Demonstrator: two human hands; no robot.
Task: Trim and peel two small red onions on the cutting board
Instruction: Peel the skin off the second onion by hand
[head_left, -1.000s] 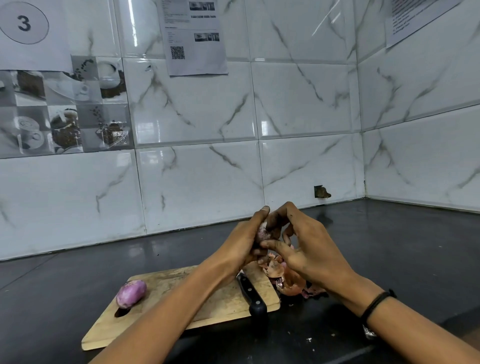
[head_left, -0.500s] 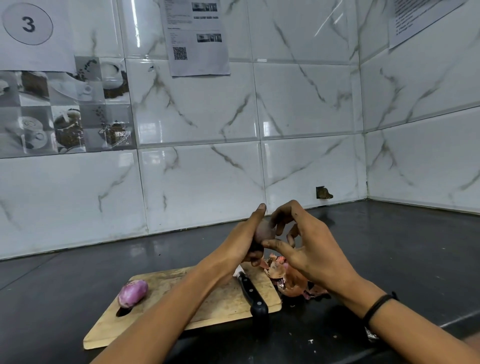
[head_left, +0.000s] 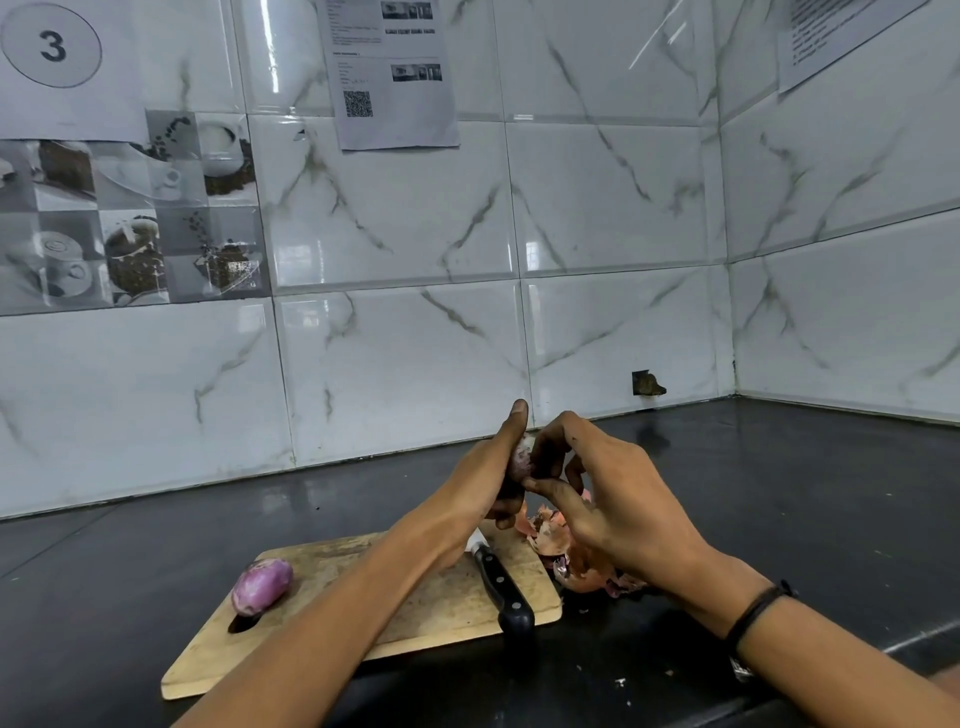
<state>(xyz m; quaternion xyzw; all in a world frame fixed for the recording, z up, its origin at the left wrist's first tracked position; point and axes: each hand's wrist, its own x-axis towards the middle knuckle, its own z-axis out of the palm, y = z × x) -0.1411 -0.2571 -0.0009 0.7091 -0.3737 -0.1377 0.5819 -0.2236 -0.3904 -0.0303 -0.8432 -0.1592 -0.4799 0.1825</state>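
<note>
Peeling looks to be the step in hand. We hold the raised onion (head_left: 521, 457) above the far right corner of the cutting board (head_left: 415, 613). Our left hand (head_left: 483, 483) grips it, fingers curled round its lower part and the thumb standing up along its left side. Our right hand (head_left: 613, 499) pinches at its right side with thumb and forefinger. Whether a strip of skin sits in that pinch we cannot tell, since the fingers hide it.

The other onion (head_left: 261, 586) lies at the left end of the board, glossy and purple, and we judge it already peeled. The knife (head_left: 501, 587) lies on the right part of the board, its handle toward us and overhanging the near edge. Loose skins (head_left: 566, 551) are heaped just beside the board's right edge.

To do this well, we should catch the dry layer at a trimmed end and pull it along the bulb's length. Between pulls we should turn the raised onion in the left hand. Our forearm could knock that overhanging handle, so we mind it.
</note>
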